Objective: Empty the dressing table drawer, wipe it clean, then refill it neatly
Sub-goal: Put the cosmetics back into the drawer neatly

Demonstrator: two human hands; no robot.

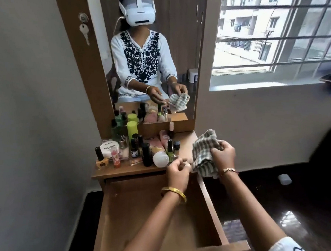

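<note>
Gripping the checked cloth [203, 152], right hand [223, 156] hovers over the drawer [141, 213] edge (left hand [177, 174] fingers curled, bare).

Person w/ bare forearms, white sleeve cuffs w/ dark zigzag trim at near edge. Left wrist: gold bangle [174, 194]. Right wrist: thin bracelet [228, 171] w/ gold beads. Mirror reflection: white tunic [143, 60] w/ dark floral embroidery down front, white headset [138, 7] w/ top strap + cable.
</note>
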